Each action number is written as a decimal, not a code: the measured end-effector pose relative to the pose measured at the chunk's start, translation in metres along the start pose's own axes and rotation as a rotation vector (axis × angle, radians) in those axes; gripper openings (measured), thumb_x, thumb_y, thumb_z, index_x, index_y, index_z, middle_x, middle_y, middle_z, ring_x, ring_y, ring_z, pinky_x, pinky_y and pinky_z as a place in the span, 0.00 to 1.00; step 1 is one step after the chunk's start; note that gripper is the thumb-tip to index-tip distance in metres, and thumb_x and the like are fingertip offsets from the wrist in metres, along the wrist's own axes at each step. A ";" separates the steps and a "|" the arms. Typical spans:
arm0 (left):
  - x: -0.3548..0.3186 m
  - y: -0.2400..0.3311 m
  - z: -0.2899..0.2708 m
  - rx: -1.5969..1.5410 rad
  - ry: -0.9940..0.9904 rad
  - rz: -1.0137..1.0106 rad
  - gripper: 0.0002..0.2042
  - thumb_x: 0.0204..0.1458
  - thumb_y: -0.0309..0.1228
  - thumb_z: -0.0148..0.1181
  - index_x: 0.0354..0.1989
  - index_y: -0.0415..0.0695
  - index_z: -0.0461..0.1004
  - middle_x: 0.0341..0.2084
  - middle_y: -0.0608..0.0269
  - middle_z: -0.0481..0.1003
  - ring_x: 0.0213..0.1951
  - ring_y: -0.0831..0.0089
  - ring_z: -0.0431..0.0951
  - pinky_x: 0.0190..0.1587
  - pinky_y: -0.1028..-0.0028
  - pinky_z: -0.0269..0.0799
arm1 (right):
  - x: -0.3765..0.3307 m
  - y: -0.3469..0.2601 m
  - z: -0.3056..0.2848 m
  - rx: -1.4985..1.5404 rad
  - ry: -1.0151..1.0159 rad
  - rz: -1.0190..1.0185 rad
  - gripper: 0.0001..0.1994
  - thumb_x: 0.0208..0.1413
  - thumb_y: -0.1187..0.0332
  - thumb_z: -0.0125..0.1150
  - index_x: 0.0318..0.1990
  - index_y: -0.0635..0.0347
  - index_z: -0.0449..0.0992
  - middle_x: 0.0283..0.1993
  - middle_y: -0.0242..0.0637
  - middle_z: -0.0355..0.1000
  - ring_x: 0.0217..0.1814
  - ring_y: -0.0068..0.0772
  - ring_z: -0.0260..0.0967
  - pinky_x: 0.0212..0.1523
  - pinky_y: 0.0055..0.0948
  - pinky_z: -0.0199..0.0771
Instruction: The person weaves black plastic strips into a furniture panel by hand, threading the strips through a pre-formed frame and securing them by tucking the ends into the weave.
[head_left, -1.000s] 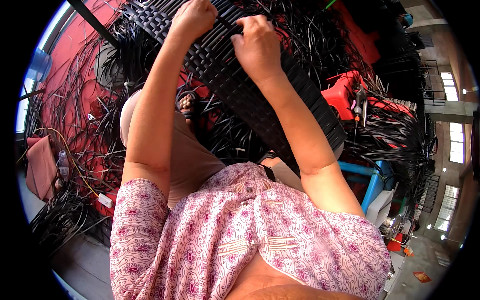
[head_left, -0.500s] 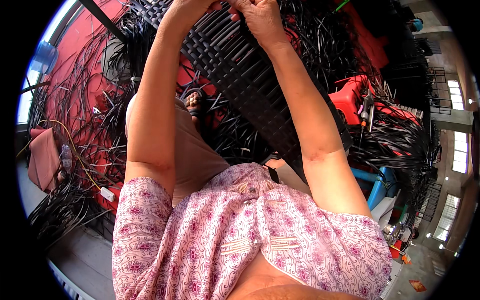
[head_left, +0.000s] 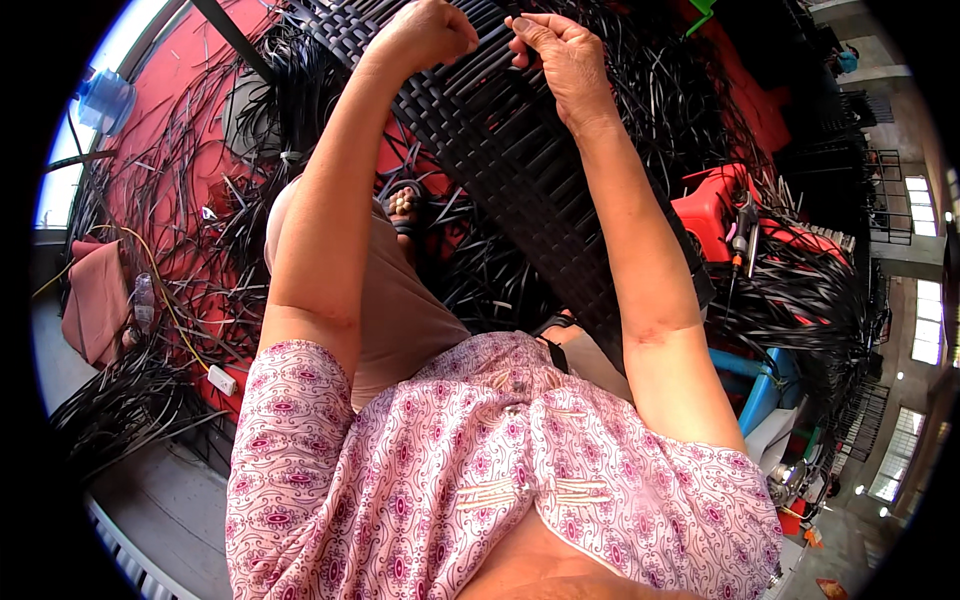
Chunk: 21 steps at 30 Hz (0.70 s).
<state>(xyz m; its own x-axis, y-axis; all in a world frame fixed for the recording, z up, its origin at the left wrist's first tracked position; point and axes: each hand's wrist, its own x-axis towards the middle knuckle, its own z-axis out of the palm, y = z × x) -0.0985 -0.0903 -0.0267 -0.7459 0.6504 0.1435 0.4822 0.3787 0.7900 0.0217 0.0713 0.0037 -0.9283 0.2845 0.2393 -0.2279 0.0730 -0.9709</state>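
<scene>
A black woven panel of flat plastic strips (head_left: 500,185) slants from the top of the view down between my forearms to my lap. Over its upper part, my left hand (head_left: 425,36) is closed with its fingers curled under; whatever they may hold is hidden. A short gap to the right, my right hand (head_left: 563,62) pinches thumb against forefinger just above the weave. Anything in that pinch is too small to make out. Dark gaps show between the strips below the hands, while the panel's lower part is tightly woven.
Loose black strips (head_left: 640,110) lie heaped around the panel and across the red floor covering (head_left: 165,160). On the right, a red plastic stool (head_left: 712,215) has a powered hand tool (head_left: 742,232) beside it. A white power socket (head_left: 221,380) on a yellow cord lies at left.
My hands, which met at the top of the view, have drawn apart, the right one moving rightward. The whole view has shifted slightly, bringing more of both hands into sight.
</scene>
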 end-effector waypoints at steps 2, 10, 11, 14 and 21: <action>0.001 -0.002 0.000 0.030 -0.035 0.039 0.08 0.47 0.31 0.64 0.33 0.41 0.82 0.21 0.65 0.78 0.24 0.78 0.78 0.29 0.75 0.74 | -0.001 0.000 0.001 0.001 -0.004 -0.011 0.08 0.58 0.72 0.65 0.40 0.69 0.80 0.28 0.32 0.76 0.27 0.17 0.71 0.30 0.18 0.74; -0.002 0.002 -0.004 -0.042 -0.025 0.031 0.07 0.47 0.29 0.63 0.33 0.42 0.82 0.22 0.65 0.79 0.25 0.77 0.80 0.30 0.73 0.77 | -0.005 -0.003 0.002 0.021 -0.002 -0.023 0.08 0.59 0.71 0.64 0.40 0.70 0.80 0.28 0.32 0.75 0.27 0.18 0.69 0.30 0.19 0.72; -0.003 0.002 -0.004 -0.038 -0.012 0.034 0.07 0.47 0.29 0.63 0.33 0.42 0.82 0.22 0.65 0.79 0.25 0.77 0.80 0.30 0.73 0.77 | -0.006 -0.003 0.002 0.020 -0.010 -0.029 0.08 0.59 0.71 0.63 0.40 0.69 0.80 0.28 0.32 0.75 0.27 0.18 0.69 0.30 0.19 0.72; -0.004 0.003 -0.007 -0.016 0.019 0.025 0.07 0.47 0.29 0.63 0.33 0.43 0.82 0.22 0.65 0.79 0.25 0.77 0.80 0.30 0.73 0.77 | -0.006 -0.002 0.003 0.016 -0.014 -0.024 0.08 0.60 0.71 0.62 0.40 0.68 0.80 0.28 0.32 0.75 0.26 0.18 0.68 0.31 0.19 0.72; -0.020 0.034 -0.017 -0.096 0.029 -0.063 0.06 0.48 0.26 0.61 0.32 0.40 0.82 0.18 0.65 0.77 0.20 0.79 0.74 0.24 0.75 0.69 | 0.001 0.010 -0.002 0.055 0.012 0.002 0.08 0.60 0.71 0.63 0.40 0.68 0.80 0.28 0.32 0.75 0.26 0.18 0.68 0.30 0.19 0.71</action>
<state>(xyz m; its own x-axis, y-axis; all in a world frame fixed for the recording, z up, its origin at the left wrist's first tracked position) -0.0747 -0.1012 0.0076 -0.7870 0.6076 0.1075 0.3888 0.3530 0.8510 0.0191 0.0742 -0.0061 -0.9255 0.2956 0.2368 -0.2418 0.0202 -0.9701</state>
